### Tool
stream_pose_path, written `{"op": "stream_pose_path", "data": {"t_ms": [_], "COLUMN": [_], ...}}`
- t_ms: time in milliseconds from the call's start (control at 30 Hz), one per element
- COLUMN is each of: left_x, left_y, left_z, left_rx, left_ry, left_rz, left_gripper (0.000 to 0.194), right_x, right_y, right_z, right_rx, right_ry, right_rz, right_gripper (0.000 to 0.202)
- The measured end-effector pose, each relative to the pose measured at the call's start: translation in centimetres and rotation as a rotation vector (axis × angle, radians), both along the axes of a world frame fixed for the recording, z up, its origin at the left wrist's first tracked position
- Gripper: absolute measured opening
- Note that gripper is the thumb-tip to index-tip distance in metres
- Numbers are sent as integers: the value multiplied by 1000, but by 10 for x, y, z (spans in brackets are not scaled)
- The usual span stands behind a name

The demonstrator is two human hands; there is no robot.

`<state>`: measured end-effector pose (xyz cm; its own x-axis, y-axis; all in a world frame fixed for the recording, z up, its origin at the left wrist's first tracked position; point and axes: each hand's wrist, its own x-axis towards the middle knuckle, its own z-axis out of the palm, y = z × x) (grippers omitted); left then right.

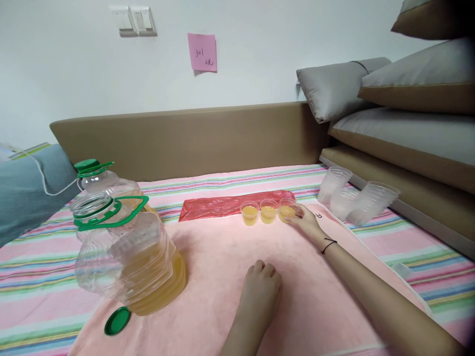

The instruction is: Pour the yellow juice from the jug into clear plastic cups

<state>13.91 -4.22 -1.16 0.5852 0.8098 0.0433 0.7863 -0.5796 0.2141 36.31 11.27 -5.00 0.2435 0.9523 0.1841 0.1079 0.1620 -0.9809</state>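
Three small clear plastic cups of yellow liquid stand in a row at the far edge of a pink towel (218, 282): a left cup (250, 214), a middle cup (267, 212) and a right cup (285, 211). My right hand (305, 222) has its fingers round the right side of the right cup, which stands upright. My left hand (262, 282) rests on the towel nearer to me, its fingers curled in, with nothing seen in it. An uncapped large clear jug (152, 277) with a green handle, partly filled with yellow liquid, stands to the left.
A green cap (118, 321) lies beside the jug. Behind it stands a second jug (111, 183) with its green cap on. Stacked clear cups (367, 202) lie at the right, near piled cushions (415, 128). A red plastic bag (215, 206) lies behind the row.
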Motion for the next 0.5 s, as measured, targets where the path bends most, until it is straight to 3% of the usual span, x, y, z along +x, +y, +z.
{"op": "stream_pose_path", "data": {"t_ms": [500], "left_x": [0], "left_y": [0], "left_z": [2], "left_rx": [4], "left_ry": [5], "left_rz": [-6], "left_gripper": [16], "right_x": [-5], "right_y": [-11], "right_z": [-1], "right_rx": [81], "right_ry": [-128], "right_rz": [-76], "right_gripper": [56]}}
